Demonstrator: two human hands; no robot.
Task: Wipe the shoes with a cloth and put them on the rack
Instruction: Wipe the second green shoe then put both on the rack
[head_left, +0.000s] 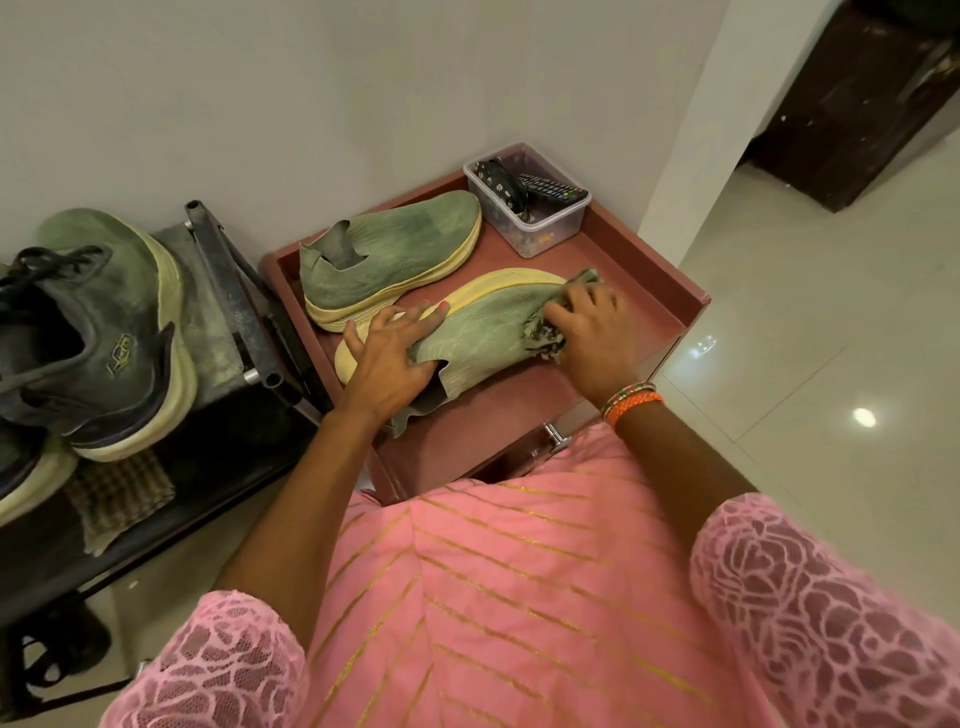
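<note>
wiping step underway; left hand (393, 347) clamps the green knit slip-on shoe (483, 325) tipped sideways; right hand (584, 325) bunches a greyish cloth (545, 340) against its toe; next, probably the metal rack (208, 291).

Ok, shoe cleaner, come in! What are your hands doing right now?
Left hand holds near shoe steady by its heel. Right hand presses cloth onto its toe end. Second shoe waits behind. Rack on left, path open.
</note>
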